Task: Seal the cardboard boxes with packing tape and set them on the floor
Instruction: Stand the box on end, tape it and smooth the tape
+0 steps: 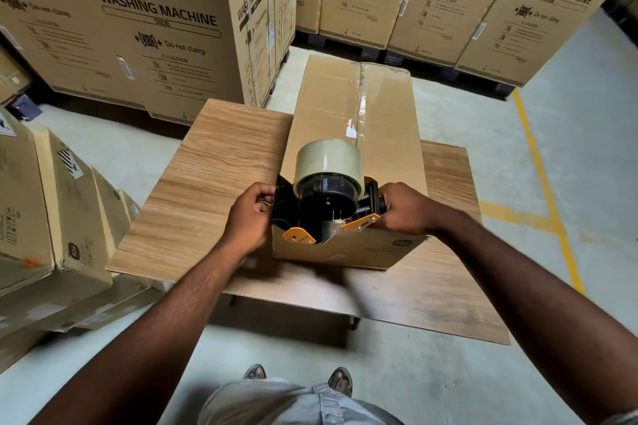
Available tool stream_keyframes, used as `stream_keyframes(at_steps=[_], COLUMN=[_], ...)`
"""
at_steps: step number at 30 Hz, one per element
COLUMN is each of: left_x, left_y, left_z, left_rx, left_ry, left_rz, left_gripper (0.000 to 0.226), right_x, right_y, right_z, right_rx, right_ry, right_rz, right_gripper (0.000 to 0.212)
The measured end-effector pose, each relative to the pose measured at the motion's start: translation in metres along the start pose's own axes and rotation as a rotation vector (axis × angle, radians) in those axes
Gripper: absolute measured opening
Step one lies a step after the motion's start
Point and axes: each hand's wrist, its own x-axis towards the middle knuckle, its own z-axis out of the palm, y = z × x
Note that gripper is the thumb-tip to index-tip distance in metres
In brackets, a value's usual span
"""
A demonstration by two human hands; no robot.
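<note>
The long brown cardboard box (383, 141) lies lengthwise on the wood-grain tabletop (207, 183), near end toward the person; its top flaps are closed; a strip of clear packing tape (360, 100) runs along the centre seam from the far end toward the near end. A black-and-orange tape dispenser (328, 217) sits at the near top edge of the box, on the seam line; it carries a thick roll of clear packing tape (328, 159), roll uppermost.

The left hand (250, 217) holds the left side of the dispenser; fingers and thumb are curled and pinch the edge of the black frame. The right hand (404, 207) grips the right side of the dispenser at its handle; fingers are wrapped tight round it; fingertips are hidden behind the frame. Both forearms are bare and extended over the table.

The table stands on a grey concrete floor (466, 373); a yellow painted line (538, 155) crosses the floor at right. Smaller brown cartons (69, 210) are stacked to the left of the table, near it. Tall cartons printed "LG WASHING MACHINE" (138, 28) stand in rows behind and to the far right, on dark pallets (345, 43). At the lower edge, a grey garment (293, 404) and two sandalled feet (340, 381) are visible.
</note>
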Motion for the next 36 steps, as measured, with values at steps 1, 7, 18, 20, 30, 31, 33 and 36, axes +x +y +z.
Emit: stream_keyframes(at_steps=[1,7,18,20,30,31,33,36], left_x=[-0.001,-0.009,-0.051,-0.056,-0.047,-0.047,-0.048,-0.048], left_y=[0.001,0.005,0.036,0.033,0.013,0.012,0.012,0.014], left_z=[0.0,0.002,0.072,0.083,0.077,0.077,0.078,0.078], left_rx=[0.019,0.057,0.784,0.851,1.011,1.007,0.98,0.977], left_ry=[0.004,0.058,-0.132,-0.272,-0.418,-0.412,-0.397,-0.385], left_rz=[0.011,0.066,0.625,0.605,0.644,0.637,0.623,0.642], left_gripper=[0.029,0.013,0.037,0.051,0.077,0.076,0.075,0.074], right_x=[-0.003,-0.044,-0.058,-0.059,-0.082,-0.087,-0.097,-0.102], right_y=[0.003,0.058,0.122,0.126,0.155,0.162,0.173,0.183], right_z=[0.0,-0.016,-0.008,-0.003,-0.008,-0.01,-0.015,-0.022], right_rx=[-0.016,-0.068,-0.069,-0.029,0.081,0.096,0.125,0.084], right_ry=[0.013,0.081,0.132,0.145,0.211,0.231,0.264,0.281], right_rz=[-0.005,0.067,0.004,-0.005,-0.031,-0.031,-0.034,-0.053], right_gripper=[0.029,0.032,0.033,0.031,0.025,0.026,0.026,0.021])
